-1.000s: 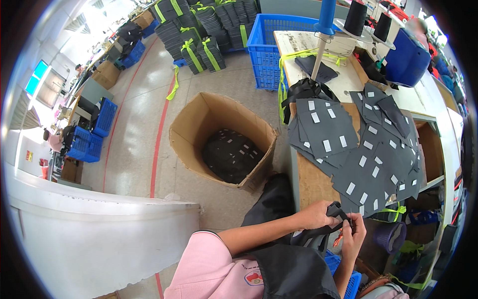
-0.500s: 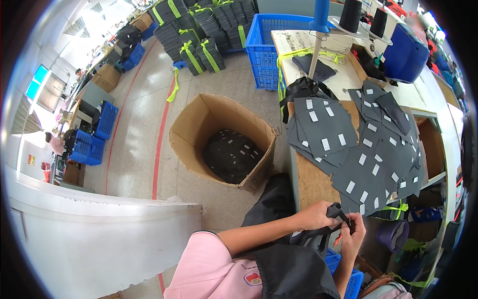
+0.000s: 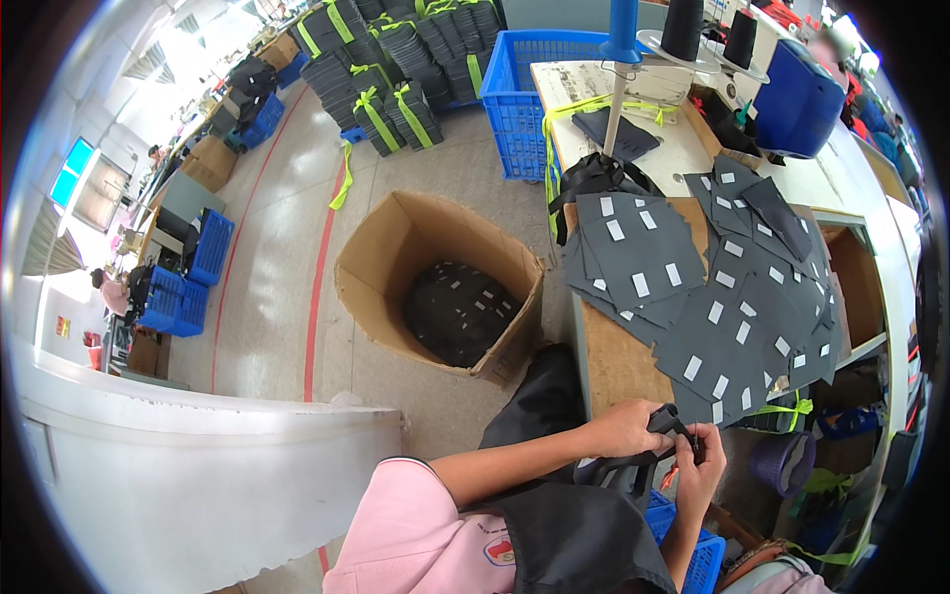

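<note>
A black fabric strap [image 3: 660,423], folded over at its upper end, is held in front of my body, beside the table's near edge. My left hand [image 3: 625,429] is closed round it from the left. From the right, the bent fingers and thumb of my right hand [image 3: 703,463] pinch at the same strap. Something small and dark lies inside the right fingers, and an orange bit [image 3: 669,478] shows below them; I cannot make out what these are. Just beyond my hands, dark grey flat pieces [image 3: 737,322] with white labels lie overlapping on the table.
A cardboard box [image 3: 381,257] holding dark pieces stands on the floor ahead. Behind it are stacked bundles [image 3: 416,117] tied with yellow-green ribbon and a blue crate [image 3: 524,124]. Black thread cones [image 3: 683,30] stand at the table's far end. A white panel [image 3: 228,485] fills the near left.
The whole view has shifted slightly, with the table a little further left. Both hands keep hold of the strap in nearly the same place; the right fingers have moved a little.
</note>
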The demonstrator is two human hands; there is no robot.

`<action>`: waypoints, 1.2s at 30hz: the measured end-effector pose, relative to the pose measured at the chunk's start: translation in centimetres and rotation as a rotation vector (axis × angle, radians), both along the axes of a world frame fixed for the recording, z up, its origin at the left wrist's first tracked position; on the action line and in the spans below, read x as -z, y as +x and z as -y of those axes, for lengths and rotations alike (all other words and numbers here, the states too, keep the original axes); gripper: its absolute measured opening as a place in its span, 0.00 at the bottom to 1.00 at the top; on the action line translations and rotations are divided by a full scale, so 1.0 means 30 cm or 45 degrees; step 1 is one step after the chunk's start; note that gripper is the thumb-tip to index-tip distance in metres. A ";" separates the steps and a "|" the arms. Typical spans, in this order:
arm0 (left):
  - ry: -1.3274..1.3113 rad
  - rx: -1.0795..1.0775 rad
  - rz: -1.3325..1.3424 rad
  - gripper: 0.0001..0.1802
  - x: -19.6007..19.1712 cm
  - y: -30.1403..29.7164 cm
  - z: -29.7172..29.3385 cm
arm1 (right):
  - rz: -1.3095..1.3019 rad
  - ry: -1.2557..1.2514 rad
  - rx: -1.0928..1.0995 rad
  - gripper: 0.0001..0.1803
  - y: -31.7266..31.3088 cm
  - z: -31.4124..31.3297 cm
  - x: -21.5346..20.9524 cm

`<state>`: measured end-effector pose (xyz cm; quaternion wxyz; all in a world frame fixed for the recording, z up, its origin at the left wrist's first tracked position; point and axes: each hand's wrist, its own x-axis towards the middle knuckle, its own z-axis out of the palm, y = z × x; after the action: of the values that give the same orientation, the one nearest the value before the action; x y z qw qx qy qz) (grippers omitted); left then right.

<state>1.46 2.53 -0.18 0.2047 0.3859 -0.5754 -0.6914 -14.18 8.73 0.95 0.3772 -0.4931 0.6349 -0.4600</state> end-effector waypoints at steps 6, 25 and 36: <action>-0.070 -0.014 0.029 0.12 0.007 -0.006 -0.004 | -0.012 -0.045 -0.011 0.05 -0.006 0.003 0.016; -0.034 0.006 0.047 0.13 -0.003 0.000 0.000 | 0.046 -0.057 -0.016 0.05 -0.014 0.004 0.020; -0.138 -0.013 0.141 0.14 -0.001 -0.003 -0.007 | 0.014 -0.020 -0.030 0.03 0.003 0.022 0.005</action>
<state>1.36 2.75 -0.16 0.1965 0.4148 -0.6204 -0.6359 -14.10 8.08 0.78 0.3823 -0.5008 0.6233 -0.4632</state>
